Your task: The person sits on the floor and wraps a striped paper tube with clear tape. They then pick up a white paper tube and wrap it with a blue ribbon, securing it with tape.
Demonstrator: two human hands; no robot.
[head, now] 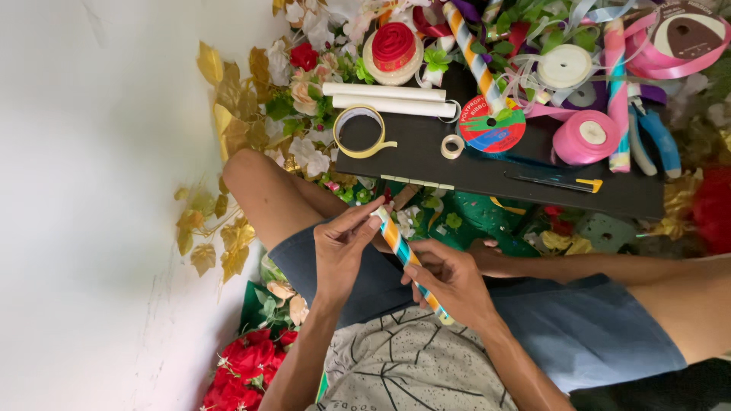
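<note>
Both hands grip one ribbon-wrapped stick over the lap.

The left hand (344,245) pinches the upper end of the striped stick (406,259) between thumb and fingertips, fingers closed on it. The right hand (451,280) wraps loosely round its lower half, fingers curled against the orange, blue and white bands. The stick slants from upper left to lower right above the blue shorts (579,327). Beyond the knees lies a black board (487,167) carrying a yellow tape roll (361,131), two white tubes (384,99) and a pink ribbon spool (585,137).
</note>
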